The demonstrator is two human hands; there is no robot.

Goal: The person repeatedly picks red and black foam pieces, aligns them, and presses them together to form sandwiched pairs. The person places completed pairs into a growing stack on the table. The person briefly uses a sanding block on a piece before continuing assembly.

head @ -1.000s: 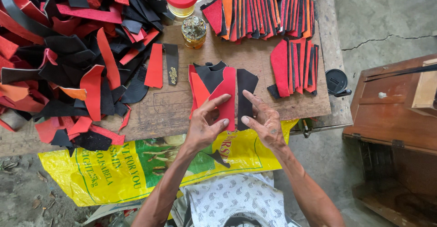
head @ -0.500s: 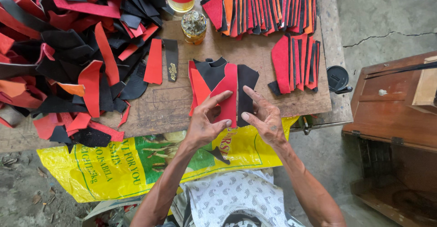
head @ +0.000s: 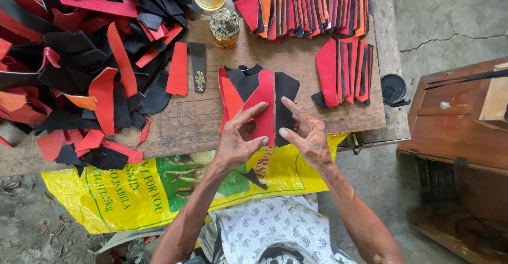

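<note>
Left hand (head: 236, 142): thumb and forefinger pinch the lower edge of a long red leather strip (head: 264, 105), which lies on the brown board worktop (head: 296, 57). Right hand (head: 307, 132): fingers spread and curved, thumb tip pressing the lower end of a black leather strip (head: 286, 97) that lies touching the red one at its 3 o'clock side; grip not closed around it. Both strips overlap a small stack of red and black cut pieces (head: 238, 87) at 9 o'clock of the red strip. At 12 o'clock, a small open glue jar (head: 225, 27). Loose heap of red and black leather offcuts (head: 79, 57) at 9 o'clock. Fanned rows of cut pieces (head: 344, 68) at 2 o'clock. Yellow printed sack (head: 132, 195) hangs below the board's near edge.
</note>
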